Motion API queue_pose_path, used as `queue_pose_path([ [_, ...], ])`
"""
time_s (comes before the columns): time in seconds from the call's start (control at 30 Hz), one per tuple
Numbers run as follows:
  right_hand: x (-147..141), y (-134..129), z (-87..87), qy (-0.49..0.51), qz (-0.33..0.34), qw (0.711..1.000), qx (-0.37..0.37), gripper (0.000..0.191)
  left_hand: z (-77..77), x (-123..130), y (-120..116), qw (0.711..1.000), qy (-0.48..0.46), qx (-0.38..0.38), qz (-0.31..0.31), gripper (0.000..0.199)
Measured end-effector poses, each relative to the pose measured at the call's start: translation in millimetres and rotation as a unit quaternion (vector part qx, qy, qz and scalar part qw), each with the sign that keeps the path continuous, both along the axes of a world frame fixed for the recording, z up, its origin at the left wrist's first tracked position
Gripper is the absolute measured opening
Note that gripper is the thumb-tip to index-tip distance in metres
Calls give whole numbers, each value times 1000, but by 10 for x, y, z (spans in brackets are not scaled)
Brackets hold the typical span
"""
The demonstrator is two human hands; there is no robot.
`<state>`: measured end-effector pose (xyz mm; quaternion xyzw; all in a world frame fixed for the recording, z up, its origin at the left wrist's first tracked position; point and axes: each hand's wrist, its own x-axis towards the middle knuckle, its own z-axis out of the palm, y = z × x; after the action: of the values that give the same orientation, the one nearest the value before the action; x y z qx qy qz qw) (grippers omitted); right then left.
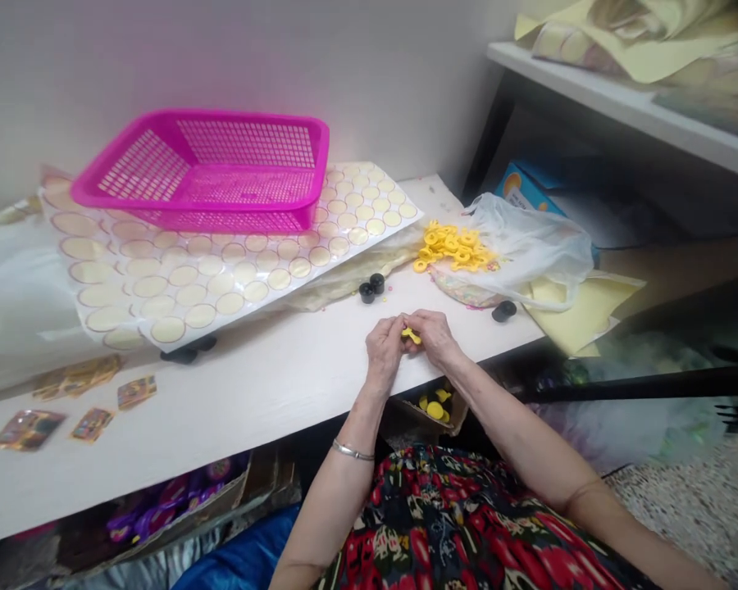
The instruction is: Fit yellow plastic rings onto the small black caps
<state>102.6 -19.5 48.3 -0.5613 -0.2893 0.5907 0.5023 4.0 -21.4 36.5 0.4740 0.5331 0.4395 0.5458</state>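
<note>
My left hand and my right hand meet above the front edge of the white table. Between the closed fingertips of both hands is a small yellow plastic piece with a narrow stem. My fingers cover part of it, and its exact kind is unclear. Beyond the hands lies a heap of similar yellow plastic pieces, some ring-shaped, on a clear plastic bag. Two small black round parts stand just past my left hand, and another black part lies to the right.
A pink basket sits on sheets of round stickers at the left. Small printed cards lie near the left front. Below the table edge, a cardboard box holds yellow and black pieces. A shelf overhangs at right.
</note>
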Motion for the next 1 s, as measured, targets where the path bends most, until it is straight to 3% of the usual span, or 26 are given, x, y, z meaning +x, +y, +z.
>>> queue_pose_path([
  [0.2,80,-33,31,8,11,1000,6,30,41,-166,-55,993,-14,50,-110,40],
  [0.43,316,-264,-11,74,0,997,2,20,-29,-49,-108,994,51,87,-50,36],
  [0.6,430,-455,11,39,101,993,56,28,4,-81,-171,993,-22,62,-97,37],
  [0.8,625,-509,62,-56,166,970,170,21,46,-73,-386,981,39,116,-153,29],
  [0.9,755,-520,79,-4,208,962,175,29,48,-15,-471,986,-26,69,-147,32],
  [1.0,810,-563,72,48,245,958,139,50,36,28,-482,983,-125,7,-134,38],
])
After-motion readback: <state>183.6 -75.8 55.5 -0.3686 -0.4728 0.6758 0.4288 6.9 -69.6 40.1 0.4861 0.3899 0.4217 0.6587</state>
